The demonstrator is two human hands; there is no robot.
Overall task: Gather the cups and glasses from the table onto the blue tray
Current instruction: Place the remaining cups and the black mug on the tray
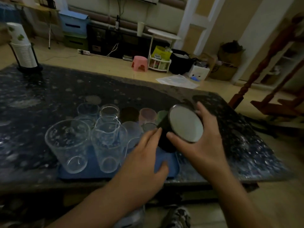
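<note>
My right hand (204, 139) grips a black cup (179, 127), thumb on its near rim and fingers curled round its far side, tilting its pale inside toward me above the right end of the blue tray (166, 163). My left hand (144, 155) lies flat over the tray, fingers straight, fingertips touching the cup's dark wall. Clear glasses (69, 145) stand on the tray's left part; coloured cups (147, 115) sit behind on the dark speckled table (49, 92).
</note>
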